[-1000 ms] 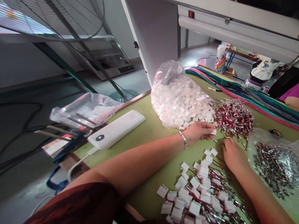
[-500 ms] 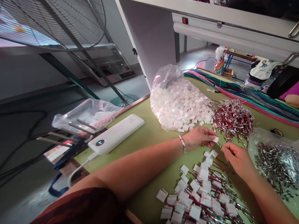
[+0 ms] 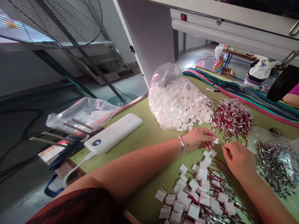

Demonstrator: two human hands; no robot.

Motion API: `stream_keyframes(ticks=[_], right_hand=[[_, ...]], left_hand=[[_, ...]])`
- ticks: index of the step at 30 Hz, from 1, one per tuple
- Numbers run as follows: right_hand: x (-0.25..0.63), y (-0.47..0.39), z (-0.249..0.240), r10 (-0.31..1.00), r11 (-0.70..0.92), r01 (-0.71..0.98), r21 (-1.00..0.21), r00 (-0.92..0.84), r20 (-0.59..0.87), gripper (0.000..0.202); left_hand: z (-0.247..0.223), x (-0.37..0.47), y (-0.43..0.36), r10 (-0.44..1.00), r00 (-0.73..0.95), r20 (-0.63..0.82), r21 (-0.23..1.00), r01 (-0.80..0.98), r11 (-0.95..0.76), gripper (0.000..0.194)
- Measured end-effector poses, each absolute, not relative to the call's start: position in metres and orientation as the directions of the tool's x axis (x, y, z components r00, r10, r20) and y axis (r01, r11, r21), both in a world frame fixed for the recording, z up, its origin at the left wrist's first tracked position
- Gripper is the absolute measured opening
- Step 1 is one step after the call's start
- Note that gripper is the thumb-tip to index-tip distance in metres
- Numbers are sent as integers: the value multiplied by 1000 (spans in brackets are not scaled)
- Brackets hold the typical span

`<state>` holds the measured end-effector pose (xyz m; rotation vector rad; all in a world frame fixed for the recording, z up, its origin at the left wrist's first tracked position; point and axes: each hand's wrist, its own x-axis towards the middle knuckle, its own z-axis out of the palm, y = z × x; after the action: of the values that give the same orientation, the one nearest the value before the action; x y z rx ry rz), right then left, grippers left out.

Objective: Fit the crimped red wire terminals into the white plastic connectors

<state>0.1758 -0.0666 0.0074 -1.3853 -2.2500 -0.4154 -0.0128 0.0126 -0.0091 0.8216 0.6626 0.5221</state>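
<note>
Workshop floor [image 3: 193, 54] gleamed grey beyond our green table [image 3: 133, 135], where a clear bag of white pieces [image 3: 173, 99] slumped near the edge, a heap of red wires [image 3: 232, 118] lay to its right and a spread of wired connectors [image 3: 203, 186] filled the nearer ground. Amid these parts our bare hands faced each other: the left hand [image 3: 201, 138] grasped a white connector [image 3: 215, 141] between thumb and fingers, while the right hand [image 3: 241, 158], its fingers drawn together, appeared to pinch a thin wire end [image 3: 220, 144]. Doing this step well called, in our judgement, for the left to hold the connector firm and the right to bring the wire straight in line, gripped close to its tip lest it buckle. Gentle, even pressure looked wiser than force, with the connector's facing checked first. That connector sat at our left fingertips, just beside the right ones and on the near side of the red heap. Slimmest of all, the wire end spanned the narrow gap between our hands; whether its tip had entered the connector, we could not tell.
</note>
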Motion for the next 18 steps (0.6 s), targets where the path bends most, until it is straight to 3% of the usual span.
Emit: stream_keyframes(ticks=[3, 6, 8, 13, 15, 18], right_hand=[[173, -68, 10, 710, 452, 881, 141, -450, 542, 26], [169, -70, 7, 697, 467, 864, 188, -491, 522, 29], [168, -70, 5, 719, 487, 864, 128, -480, 503, 26], [175, -67, 2, 849, 470, 854, -222, -368, 380, 21], [176, -67, 1, 881, 445, 852, -275, -363, 304, 21], [174, -67, -4, 895, 431, 864, -258, -373, 246, 22]], left_hand=[[-8, -11, 10, 635, 695, -338, 788, -161, 595, 9], [-9, -9, 7, 608, 712, -351, 778, -139, 612, 11], [-9, -8, 5, 607, 712, -354, 779, -134, 612, 12], [-9, -8, 4, 627, 711, -318, 808, -143, 571, 15], [-10, -9, 5, 635, 701, -325, 815, -134, 564, 17], [-13, -8, 4, 653, 686, -320, 840, -113, 530, 20]])
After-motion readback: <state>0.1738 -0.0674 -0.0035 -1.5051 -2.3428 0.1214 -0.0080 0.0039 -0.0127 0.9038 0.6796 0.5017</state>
